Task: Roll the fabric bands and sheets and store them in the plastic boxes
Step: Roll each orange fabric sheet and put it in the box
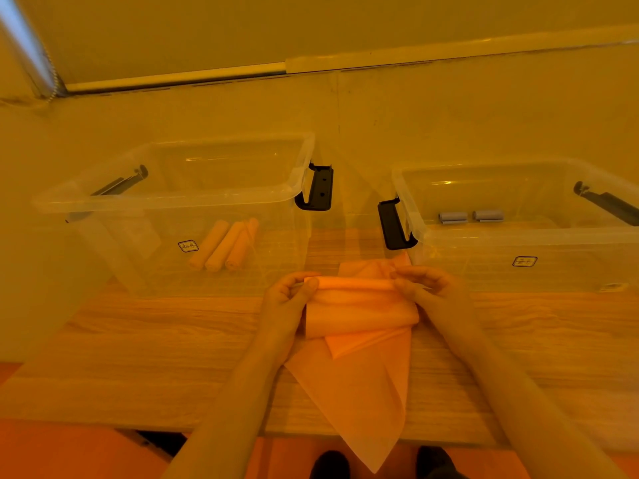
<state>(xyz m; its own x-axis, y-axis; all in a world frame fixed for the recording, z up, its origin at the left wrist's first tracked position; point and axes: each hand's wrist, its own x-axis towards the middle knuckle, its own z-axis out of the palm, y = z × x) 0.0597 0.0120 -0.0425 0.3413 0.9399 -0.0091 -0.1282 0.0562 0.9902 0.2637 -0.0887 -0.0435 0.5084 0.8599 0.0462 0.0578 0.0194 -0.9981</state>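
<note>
An orange fabric sheet (359, 375) lies on the wooden table (138, 357), its near corner hanging over the front edge. Its far end is rolled into a tube. My left hand (287, 299) pinches the left end of that roll and my right hand (425, 288) pinches the right end. The clear plastic box on the left (173, 198) holds three rolled orange sheets (224, 245). Inside the clear plastic box on the right (518, 233) lie two small grey rolled bands (470, 216).
Both boxes stand open at the back of the table with black latch handles (320, 188) facing the gap between them. A wall rises behind them. Below the table's front edge I see an orange floor and my dark shoes (330, 464).
</note>
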